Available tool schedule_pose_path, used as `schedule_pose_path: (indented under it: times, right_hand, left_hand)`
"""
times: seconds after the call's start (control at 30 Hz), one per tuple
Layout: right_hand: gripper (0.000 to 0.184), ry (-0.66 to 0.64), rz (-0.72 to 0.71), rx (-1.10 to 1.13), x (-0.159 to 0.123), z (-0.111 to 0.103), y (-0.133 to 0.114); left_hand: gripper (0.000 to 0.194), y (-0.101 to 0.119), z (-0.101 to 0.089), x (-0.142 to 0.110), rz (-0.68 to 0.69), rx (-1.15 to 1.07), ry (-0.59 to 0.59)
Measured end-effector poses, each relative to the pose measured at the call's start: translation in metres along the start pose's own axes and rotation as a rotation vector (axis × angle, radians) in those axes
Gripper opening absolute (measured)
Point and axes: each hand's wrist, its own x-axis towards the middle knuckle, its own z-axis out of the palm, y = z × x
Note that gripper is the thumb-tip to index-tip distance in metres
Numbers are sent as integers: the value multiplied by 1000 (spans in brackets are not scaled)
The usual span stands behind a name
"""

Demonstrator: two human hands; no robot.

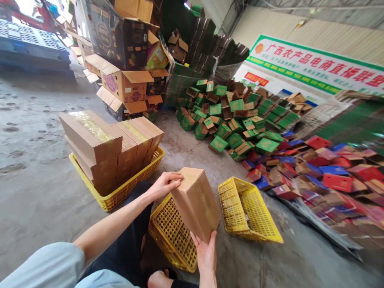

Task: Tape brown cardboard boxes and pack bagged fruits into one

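The held carton (196, 204) blocks part of the yellow crate (168, 218) just below it, and part of the right hand (206, 253) gets lost under it too. Right of the carton, the red and blue boxes (337, 182) are pretty smeary and run out of frame. Beyond it, the wall banner (315, 66) is cropped, its small print too blurry to read.

A single head-worn camera faced forward and steeply down.
It looked from the person's head height, past the pale blue cloth sleeve (45, 266) and dark cloth trousers (120, 256) at the lower edge, with the brown rectangular cardboard box (195, 204) and the bare fingers (174, 175) close by, low and near the middle. The wide frame took in the grey concrete floor (27, 192) and reached a white, green-bordered banner (315, 64) far off at upper right, which ran aslant.
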Motion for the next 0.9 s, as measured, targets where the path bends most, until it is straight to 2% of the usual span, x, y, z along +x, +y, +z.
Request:
schedule_pose_path:
  times: [0.07,0.1,0.17,0.23,0.37,0.5,0.7,0.8,0.9]
  right_hand:
    - [77,-54,-39,24,2,15,-6]
    - [74,-76,-48,25,3,22,-9]
    - [73,-107,-51,-3,7,31,-13]
    - [76,-123,-50,-54,13,37,-17]
    - [76,-124,-54,-104,23,57,-33]
    - [70,-178,-48,-100,28,98,-57]
    - [76,-342,-98,-125,31,174,-79]
    - [79,-457,-95,-149,33,211,-80]
    - [84,-511,-77,-159,34,249,-80]
  left_hand:
    - [67,5,-7,3,-63,-123,69]
    - [75,6,-11,4,-104,-207,63]
    - [79,5,-19,4,-146,-360,-27]
    - [77,2,-26,3,-148,-425,-82]
    - [69,3,-40,9,-155,-357,55]
    - [55,25,-63,31,-78,-244,150]
    - [53,69,-123,71,-13,92,312]
    - [41,87,-160,84,86,242,305]
    - [41,102,-198,91,113,299,305]
